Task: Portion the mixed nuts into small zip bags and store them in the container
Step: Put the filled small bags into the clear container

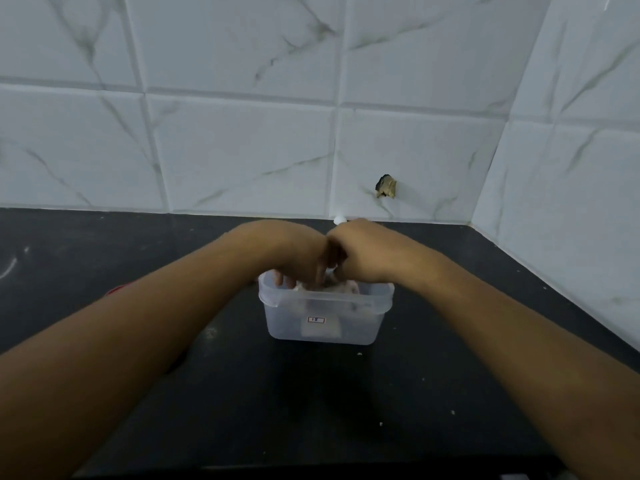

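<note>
Translucent plastic container (pixel 325 329) sits lid-off on the black desk (pixel 242 393), roughly centre, a bit short of the back wall. Small red-bordered label (pixel 316 319) on its near face.

Both hands are over the open top, knuckles touching each other. Left hand (pixel 298 251) comes in from the left and its fingertips (pixel 281 279) dip inside the rim at the left end. Right hand (pixel 362 254) comes in from the right, bent down at the wrist, fingers hidden behind the hand itself. Blurred, so I cannot tell whether either hand is gripping something or just pressing down.

Zip bags (pixel 341 289) are inside the container: pale, crumpled plastic shows just under the fingers and as a lighter shape through the front wall. Nuts inside them can't be made out.

Other stuff:
- red object (pixel 116 289) on the desk, mostly hidden behind the left forearm
- small white object (pixel 340 220) at the back edge of the desk, behind the hands
- a few pale crumbs (pixel 381 424) scattered on the desk
- white marble-pattern wall tiles (pixel 242 150) behind, with a broken hole (pixel 385 186) low on the right
</note>
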A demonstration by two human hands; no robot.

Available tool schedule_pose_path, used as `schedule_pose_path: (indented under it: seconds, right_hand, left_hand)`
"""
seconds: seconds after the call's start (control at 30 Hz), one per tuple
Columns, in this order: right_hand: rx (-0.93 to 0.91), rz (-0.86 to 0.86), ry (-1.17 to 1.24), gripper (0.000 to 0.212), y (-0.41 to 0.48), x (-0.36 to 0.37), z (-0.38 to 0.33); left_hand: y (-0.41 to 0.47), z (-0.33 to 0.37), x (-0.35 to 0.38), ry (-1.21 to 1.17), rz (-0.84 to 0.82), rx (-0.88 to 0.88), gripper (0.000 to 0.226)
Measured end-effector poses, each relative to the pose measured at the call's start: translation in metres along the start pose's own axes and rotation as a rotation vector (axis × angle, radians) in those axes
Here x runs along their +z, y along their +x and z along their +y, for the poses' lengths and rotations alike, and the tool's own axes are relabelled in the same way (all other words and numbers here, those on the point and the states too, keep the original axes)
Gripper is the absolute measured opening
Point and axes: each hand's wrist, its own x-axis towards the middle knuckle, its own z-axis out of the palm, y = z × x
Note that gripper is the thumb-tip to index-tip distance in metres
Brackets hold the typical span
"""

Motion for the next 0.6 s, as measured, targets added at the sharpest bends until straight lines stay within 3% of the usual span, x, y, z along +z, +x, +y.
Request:
schedule_pose_path:
  seconds: [0.13,0.3,0.4,0.5,0.6]
  right_hand:
    - [0.075,-0.305,-0.034,0.023,0.005,0.012,0.001]
    - [0.069,-0.426,0.015,0.020,0.012,0.004,0.002]
    - [0.052,-0.331,0.258,0.022,0.012,-0.007,0.010]
    - [0.051,-0.090,0.397,0.015,0.020,-0.022,0.014]
    - [0.017,0.042,0.445,0.009,0.037,-0.028,0.007]
  left_hand:
    - [0.002,-0.005,0.010,0.130,-0.069,-0.002,0.031]
    - [-0.001,-0.007,0.005,0.111,-0.155,0.018,0.030]
    - [-0.007,-0.021,-0.005,-0.191,-0.104,0.044,0.028]
    - [-0.022,-0.052,-0.020,-0.402,0.126,0.076,0.023]
    - [-0.032,-0.087,-0.026,-0.544,0.305,0.061,0.017]
